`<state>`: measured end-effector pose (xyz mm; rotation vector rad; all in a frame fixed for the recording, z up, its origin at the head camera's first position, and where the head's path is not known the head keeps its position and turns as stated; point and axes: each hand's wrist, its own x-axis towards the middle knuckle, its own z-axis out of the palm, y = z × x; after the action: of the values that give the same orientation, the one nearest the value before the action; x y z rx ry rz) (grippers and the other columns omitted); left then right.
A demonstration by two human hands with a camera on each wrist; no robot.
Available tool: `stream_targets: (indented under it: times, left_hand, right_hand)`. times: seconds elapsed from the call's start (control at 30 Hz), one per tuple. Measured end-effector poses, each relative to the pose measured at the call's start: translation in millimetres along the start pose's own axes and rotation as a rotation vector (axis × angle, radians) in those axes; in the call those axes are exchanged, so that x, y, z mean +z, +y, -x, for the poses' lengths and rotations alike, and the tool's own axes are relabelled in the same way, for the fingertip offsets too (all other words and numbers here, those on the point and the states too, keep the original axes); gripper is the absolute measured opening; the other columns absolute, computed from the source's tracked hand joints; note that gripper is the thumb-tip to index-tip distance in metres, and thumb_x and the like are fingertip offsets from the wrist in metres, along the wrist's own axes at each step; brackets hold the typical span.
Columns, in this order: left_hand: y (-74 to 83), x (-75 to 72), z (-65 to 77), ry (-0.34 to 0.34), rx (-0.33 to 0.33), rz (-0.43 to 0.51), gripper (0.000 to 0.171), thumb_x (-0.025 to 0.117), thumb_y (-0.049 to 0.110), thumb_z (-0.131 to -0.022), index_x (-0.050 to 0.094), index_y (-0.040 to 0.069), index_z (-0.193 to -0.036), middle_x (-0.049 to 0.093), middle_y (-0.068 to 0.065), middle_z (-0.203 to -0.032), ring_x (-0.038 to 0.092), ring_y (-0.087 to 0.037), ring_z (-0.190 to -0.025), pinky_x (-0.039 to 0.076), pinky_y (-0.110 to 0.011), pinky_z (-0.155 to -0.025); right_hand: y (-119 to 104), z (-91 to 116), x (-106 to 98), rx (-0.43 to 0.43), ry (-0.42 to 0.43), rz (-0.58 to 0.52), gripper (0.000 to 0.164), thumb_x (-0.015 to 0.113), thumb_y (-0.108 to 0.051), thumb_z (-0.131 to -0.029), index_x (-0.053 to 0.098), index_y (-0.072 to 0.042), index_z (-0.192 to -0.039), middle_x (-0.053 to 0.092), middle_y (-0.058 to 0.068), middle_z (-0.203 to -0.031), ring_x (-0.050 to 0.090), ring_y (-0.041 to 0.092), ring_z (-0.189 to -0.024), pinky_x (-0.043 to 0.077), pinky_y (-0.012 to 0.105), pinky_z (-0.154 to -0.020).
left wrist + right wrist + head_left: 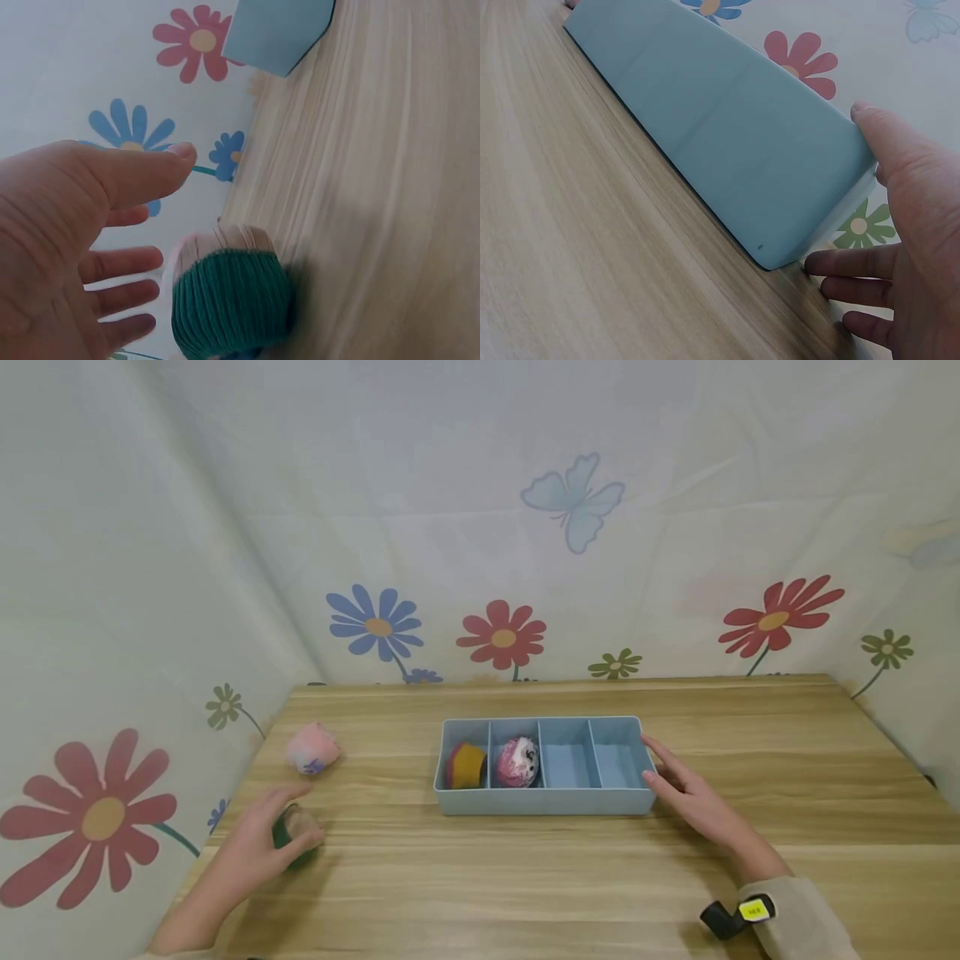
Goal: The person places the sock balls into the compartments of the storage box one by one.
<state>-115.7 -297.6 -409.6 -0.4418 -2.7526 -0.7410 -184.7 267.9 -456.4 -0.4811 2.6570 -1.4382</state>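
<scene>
Head view shows the tray (547, 802) on the table (525, 893), a yellow bundle (467, 766) inside its slot at the 9 o'clock end and a speckled bundle (517, 762) inside the next slot toward 3 o'clock. From the tray, the left hand (253, 839) lies at about half past 8, its thumb and fingers spread to either side of the green bundle (232, 300) with no grip closed on it. In the left wrist view the fingers extend just beside that bundle; whether any touches it cannot be told. The green bundle sits on the table, with the pink bundle (312, 749) near it at 12 o'clock, about 9 o'clock from the tray. At the tray's 3 o'clock end, the right hand (693, 797) touches the corner with its thumb, fingers fairly straight, not clasping. Toward 5 o'clock from that hand is a black device (723, 920) beside the sleeve (802, 918).
</scene>
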Motion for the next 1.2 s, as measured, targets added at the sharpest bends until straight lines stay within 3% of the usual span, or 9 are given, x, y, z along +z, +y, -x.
stream_targets:
  times: [0.13, 0.33, 0.9, 1.2]
  left_hand:
    - [-5.4, 0.4, 5.3, -0.066, -0.08, -0.018, 0.064, 0.078, 0.026, -0.076, 0.048, -0.001, -0.126, 0.05, -0.023, -0.123, 0.042, -0.044, -0.113, 0.035, -0.061, -0.087]
    - [-13.2, 4.6, 10.7, -0.1, -0.14, -0.036, 0.069, 0.075, 0.035, -0.077, 0.046, -0.003, -0.127, 0.047, -0.026, -0.125, 0.039, -0.045, -0.115, 0.033, -0.062, -0.089]
    - [-31.5, 14.2, 14.1, -0.099, -0.161, 0.03, 0.073, 0.081, 0.026, -0.071, 0.045, -0.003, -0.127, 0.048, -0.027, -0.124, 0.044, -0.045, -0.113, 0.034, -0.061, -0.09]
    - [-32.6, 15.0, 15.8, -0.126, -0.197, 0.028, 0.079, 0.083, 0.026, -0.068, 0.043, 0.001, -0.131, 0.047, -0.028, -0.123, 0.046, -0.044, -0.11, 0.038, -0.061, -0.085]
  right_hand:
    - [0, 0, 0, 0.011, -0.003, 0.001, 0.058, 0.046, -0.03, -0.098, 0.018, -0.029, -0.149, 0.032, 0.027, -0.142, 0.039, 0.045, -0.123, 0.033, 0.062, -0.094]
    - [-1, 0, -1, 0.011, -0.002, 0.013, 0.058, 0.046, -0.032, -0.098, 0.018, -0.028, -0.149, 0.033, 0.025, -0.142, 0.041, 0.043, -0.122, 0.033, 0.061, -0.093]
    - [-1, 0, 0, 0.024, -0.01, -0.001, 0.059, 0.046, -0.03, -0.098, 0.017, -0.029, -0.149, 0.028, 0.025, -0.144, 0.037, 0.046, -0.124, 0.032, 0.063, -0.093]
    - [-3, 0, -1, 0.006, -0.015, -0.013, 0.059, 0.046, -0.027, -0.099, 0.016, -0.028, -0.149, 0.03, 0.027, -0.143, 0.038, 0.045, -0.124, 0.033, 0.063, -0.093]
